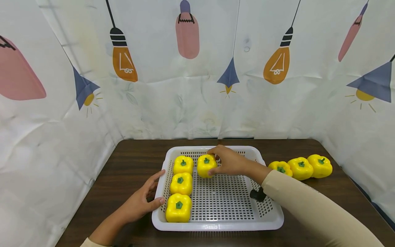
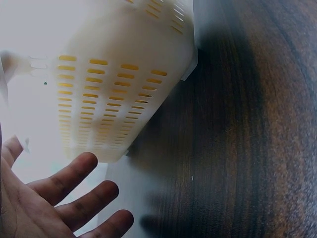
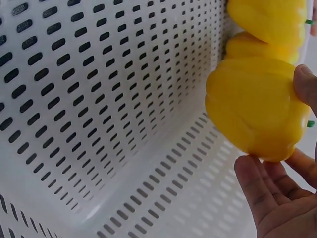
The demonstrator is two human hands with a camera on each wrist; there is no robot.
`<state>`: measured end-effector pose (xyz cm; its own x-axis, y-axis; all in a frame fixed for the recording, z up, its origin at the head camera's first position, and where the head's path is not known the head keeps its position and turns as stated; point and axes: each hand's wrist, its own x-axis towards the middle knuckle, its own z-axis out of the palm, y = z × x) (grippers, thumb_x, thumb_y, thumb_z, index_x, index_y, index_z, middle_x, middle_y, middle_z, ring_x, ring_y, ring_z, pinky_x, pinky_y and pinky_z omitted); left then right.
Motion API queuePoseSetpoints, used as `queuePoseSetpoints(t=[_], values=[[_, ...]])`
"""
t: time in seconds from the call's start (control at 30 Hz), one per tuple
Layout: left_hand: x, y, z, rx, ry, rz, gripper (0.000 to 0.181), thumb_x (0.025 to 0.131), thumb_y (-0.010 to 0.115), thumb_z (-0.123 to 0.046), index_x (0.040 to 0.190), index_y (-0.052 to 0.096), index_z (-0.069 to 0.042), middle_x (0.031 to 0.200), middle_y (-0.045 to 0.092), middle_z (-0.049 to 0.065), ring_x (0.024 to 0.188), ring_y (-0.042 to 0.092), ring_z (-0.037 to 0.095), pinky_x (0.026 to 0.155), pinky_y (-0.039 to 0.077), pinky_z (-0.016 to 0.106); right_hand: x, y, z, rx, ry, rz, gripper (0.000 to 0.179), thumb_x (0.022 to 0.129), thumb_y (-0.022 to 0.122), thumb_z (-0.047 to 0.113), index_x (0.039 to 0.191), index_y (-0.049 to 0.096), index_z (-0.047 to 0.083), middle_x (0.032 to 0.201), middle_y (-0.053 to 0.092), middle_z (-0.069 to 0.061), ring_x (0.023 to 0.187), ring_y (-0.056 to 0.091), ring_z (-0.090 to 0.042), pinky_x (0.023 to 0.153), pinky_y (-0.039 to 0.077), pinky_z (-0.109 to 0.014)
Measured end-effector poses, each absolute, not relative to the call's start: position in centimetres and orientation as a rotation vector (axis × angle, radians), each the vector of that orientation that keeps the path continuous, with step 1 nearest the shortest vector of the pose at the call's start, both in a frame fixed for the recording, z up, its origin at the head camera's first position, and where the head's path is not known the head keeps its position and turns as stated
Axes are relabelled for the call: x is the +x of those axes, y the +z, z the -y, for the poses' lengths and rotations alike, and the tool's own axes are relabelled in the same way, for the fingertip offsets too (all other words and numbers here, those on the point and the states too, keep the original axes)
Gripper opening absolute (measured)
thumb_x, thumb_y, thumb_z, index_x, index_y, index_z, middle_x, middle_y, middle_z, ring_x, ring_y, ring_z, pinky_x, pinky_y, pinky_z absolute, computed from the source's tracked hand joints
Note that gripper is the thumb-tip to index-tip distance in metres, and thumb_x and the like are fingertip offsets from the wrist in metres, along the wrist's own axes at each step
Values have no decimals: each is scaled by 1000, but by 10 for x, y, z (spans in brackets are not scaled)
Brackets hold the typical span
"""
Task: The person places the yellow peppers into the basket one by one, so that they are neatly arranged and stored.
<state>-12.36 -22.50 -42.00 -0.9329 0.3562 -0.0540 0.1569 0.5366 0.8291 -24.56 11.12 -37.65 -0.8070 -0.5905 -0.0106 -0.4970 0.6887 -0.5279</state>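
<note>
My right hand [image 1: 229, 161] holds a yellow bell pepper [image 1: 206, 166] between thumb and fingers, over the back of a white perforated basket [image 1: 217, 226]. The right wrist view shows the same bell pepper [image 3: 255, 106] above the basket floor [image 3: 99, 99], its green stem facing away. Three more yellow bell peppers [image 1: 181, 184] stand in a column along the basket's left wall. At that wall, my left hand [image 1: 139, 202] has its thumb and fingers spread along the rim. In the left wrist view, the fingers of the left hand [image 2: 59, 203] are extended beside the basket's outer side [image 2: 114, 94].
Three yellow bell peppers [image 1: 300, 168] lie in a row on the dark wooden table [image 1: 123, 171], right of the basket. My right forearm passes over the basket's right side, with a black wrist device [image 1: 258, 195] below it. A patterned white curtain [image 1: 197, 103] surrounds the table.
</note>
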Motion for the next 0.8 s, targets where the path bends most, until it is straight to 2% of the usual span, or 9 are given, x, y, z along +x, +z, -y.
queuePoseSetpoints(t=[0.8], values=[[-125,-421,226,425,1335,-2559,77,88,63,-30,146,13,-43,136,46,8,113,51,22,90,43,48,-248,-390,-93,-822,-694,-2771,76,67,79,52,130,52,20,114,51,6,97,53,-9,82,46,-26]])
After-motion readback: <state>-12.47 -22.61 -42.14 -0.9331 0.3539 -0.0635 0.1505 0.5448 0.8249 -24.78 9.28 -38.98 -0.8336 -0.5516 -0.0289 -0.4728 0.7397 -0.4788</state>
